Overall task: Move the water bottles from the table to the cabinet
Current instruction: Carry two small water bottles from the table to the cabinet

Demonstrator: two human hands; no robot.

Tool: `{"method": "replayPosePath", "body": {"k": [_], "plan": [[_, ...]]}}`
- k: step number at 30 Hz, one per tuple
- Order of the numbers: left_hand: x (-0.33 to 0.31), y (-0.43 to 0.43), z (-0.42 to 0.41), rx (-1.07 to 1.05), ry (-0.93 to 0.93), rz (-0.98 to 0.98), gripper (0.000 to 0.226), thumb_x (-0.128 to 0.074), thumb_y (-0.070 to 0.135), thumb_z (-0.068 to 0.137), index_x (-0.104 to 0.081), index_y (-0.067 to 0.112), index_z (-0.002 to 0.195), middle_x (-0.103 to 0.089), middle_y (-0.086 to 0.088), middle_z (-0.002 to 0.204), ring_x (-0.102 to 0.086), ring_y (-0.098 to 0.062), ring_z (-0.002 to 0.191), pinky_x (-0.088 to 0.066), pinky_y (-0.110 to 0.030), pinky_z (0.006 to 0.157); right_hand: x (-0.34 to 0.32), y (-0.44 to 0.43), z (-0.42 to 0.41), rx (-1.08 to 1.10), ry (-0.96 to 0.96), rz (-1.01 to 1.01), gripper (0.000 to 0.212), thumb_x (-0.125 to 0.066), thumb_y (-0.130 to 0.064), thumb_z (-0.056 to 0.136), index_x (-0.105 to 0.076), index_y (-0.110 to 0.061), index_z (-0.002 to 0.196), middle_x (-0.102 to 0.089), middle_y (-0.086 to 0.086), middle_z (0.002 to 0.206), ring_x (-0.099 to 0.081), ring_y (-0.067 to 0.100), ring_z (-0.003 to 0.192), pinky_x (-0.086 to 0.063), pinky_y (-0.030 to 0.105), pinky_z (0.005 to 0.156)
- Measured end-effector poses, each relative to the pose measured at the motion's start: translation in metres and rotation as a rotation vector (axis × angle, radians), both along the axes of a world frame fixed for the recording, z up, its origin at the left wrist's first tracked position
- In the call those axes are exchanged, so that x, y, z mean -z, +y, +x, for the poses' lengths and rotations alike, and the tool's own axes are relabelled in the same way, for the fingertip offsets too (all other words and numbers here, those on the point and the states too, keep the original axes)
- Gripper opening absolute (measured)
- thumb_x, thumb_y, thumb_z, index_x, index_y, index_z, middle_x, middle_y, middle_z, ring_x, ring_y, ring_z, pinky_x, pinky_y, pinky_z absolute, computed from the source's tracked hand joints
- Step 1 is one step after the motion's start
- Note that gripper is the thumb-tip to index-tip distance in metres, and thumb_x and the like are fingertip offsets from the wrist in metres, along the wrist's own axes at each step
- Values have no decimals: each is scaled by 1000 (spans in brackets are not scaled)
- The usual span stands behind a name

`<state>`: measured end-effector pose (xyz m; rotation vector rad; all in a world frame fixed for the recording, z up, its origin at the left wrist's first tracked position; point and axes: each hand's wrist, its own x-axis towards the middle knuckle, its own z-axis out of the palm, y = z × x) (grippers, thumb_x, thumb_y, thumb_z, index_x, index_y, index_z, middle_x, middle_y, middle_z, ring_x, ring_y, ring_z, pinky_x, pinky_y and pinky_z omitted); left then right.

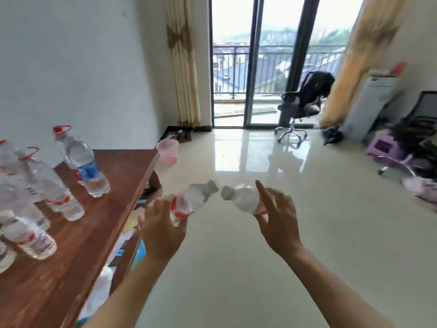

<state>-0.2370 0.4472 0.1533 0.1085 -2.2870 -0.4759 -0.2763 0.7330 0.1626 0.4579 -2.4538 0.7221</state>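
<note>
Clear plastic in both hands: the left hand is curling its fingers round a small bottle, and the right hand is gripping a second bottle, forefinger lifted, caps nearly meeting beyond the fingertips. It's looking like the carrying step. More bottles are waiting on the wooden table, left of the fingers. No cabinet is showing, so finding it is probably coming next.

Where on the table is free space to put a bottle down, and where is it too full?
The table is bare along its right edge, past the blue-label bottle, and across its near end. Its left side is crowded with bottles. The left hand and right hand each hold a small bottle.
</note>
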Motion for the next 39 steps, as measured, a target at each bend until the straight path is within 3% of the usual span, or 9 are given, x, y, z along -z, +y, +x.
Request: {"method": "replayPosePath", "body": {"k": [3, 8, 16, 23, 28, 33, 39], "plan": [[-32, 86, -22, 162, 78, -149, 54, -69, 24, 68, -57, 20, 120, -64, -7, 115, -56, -34, 105, -39, -51, 95, -22, 89, 22, 189, 64, 88, 102, -80, -13, 85, -17, -40, 160, -55, 11, 135, -53, 36, 128, -34, 68, 112], [-62, 212, -54, 452, 229, -325, 53, -65, 23, 73, -56, 21, 125, -65, -10, 121, -55, -36, 112, -33, -58, 106, -47, 213, 63, 431, 147, 98, 95, -77, -9, 86, -23, -40, 158, -53, 15, 134, -54, 36, 128, -27, 70, 115], [-63, 466, -92, 811, 273, -291, 57, -69, 22, 71, -59, 22, 127, -64, -12, 121, -52, -39, 115, -28, -59, 109, -36, 416, 123, 842, 82, 155, 94, -80, -10, 84, -28, -40, 156, -55, 15, 133, -52, 35, 130, -30, 70, 114], [-45, 724, -89, 1148, 172, -243, 52, -67, 21, 71, -63, 22, 122, -63, -10, 120, -53, -38, 112, -31, -58, 105, -40, 605, 195, 1144, -69, 317, 96, -78, -7, 85, -24, -39, 158, -54, 12, 135, -51, 32, 129, -36, 66, 112], [-49, 902, -8, 1486, 109, -249, 64, -84, 8, 63, -64, 18, 123, -62, -13, 120, -52, -39, 111, -31, -58, 104, -43, 695, 317, 1437, -166, 328, 99, -77, -6, 83, -23, -38, 160, -52, 11, 136, -50, 30, 128, -39, 58, 110], [-43, 1039, 113, 1804, 103, -275, 70, -85, 10, 62, -56, 24, 124, -63, -10, 119, -54, -37, 109, -39, -60, 98, -37, 752, 447, 1738, -229, 286, 97, -79, -4, 79, -32, -34, 158, -54, 13, 132, -54, 32, 123, -43, 54, 101], [-36, 1188, 263, 1937, 115, -323, 67, -87, 14, 63, -57, 26, 122, -65, -7, 117, -55, -35, 109, -39, -60, 95, -36, 859, 593, 1926, -286, 237, 101, -79, -2, 77, -30, -35, 159, -51, 12, 133, -52, 31, 121, -44, 54, 103]]}}
